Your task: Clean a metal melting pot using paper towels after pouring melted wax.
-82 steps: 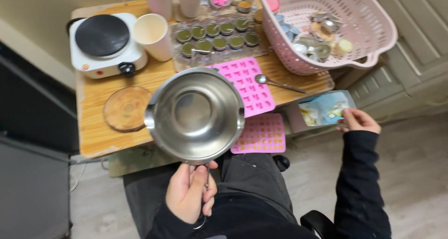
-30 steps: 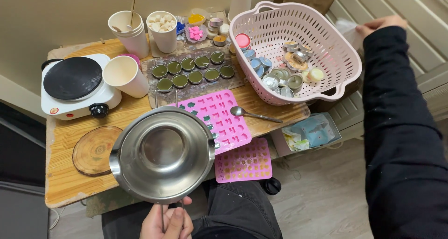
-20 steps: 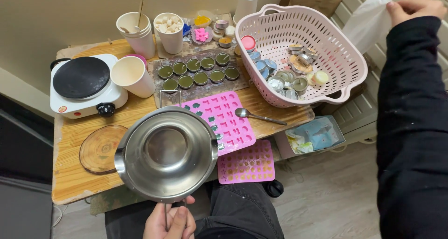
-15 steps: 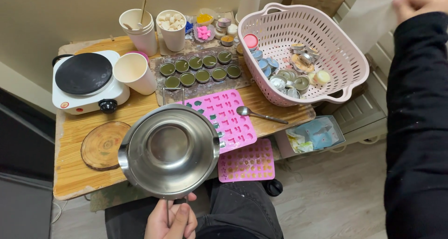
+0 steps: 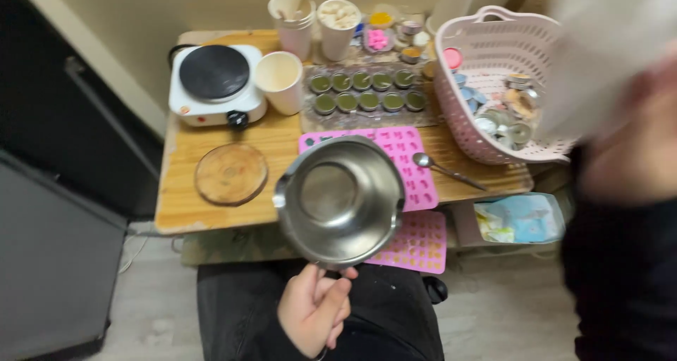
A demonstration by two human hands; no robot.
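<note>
Crowded table, open front-left corner

Around the wooden coaster (image 5: 230, 173) bare table (image 5: 176, 206) lies open; behind it the hot plate (image 5: 215, 84) and paper cup (image 5: 280, 81) block, rightward the steel pot (image 5: 340, 201).

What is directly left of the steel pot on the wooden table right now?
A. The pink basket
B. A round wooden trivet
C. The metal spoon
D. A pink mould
B: the round wooden trivet lies on the table just left of the steel pot, which the left hand holds by its handle; the spoon and the basket are on the pot's other side.
</note>
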